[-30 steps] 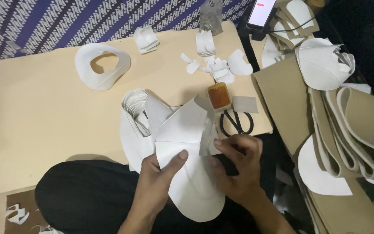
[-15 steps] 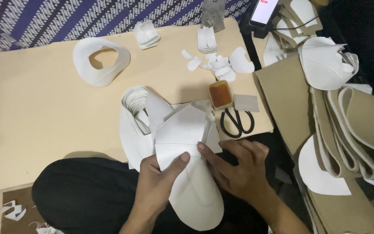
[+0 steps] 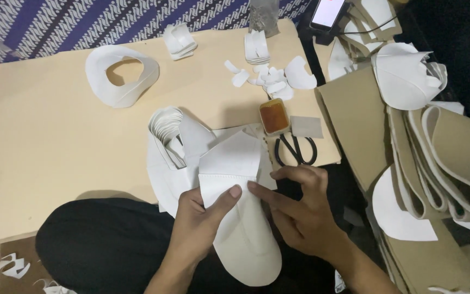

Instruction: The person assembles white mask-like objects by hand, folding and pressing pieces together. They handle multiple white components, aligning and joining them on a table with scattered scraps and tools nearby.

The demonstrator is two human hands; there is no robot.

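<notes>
Probably a small craft workshop: cut white pieces (image 3: 270, 81), scissors (image 3: 296, 149) and stacked tan strips (image 3: 441, 158) crowd the surface (image 3: 44, 136).
</notes>
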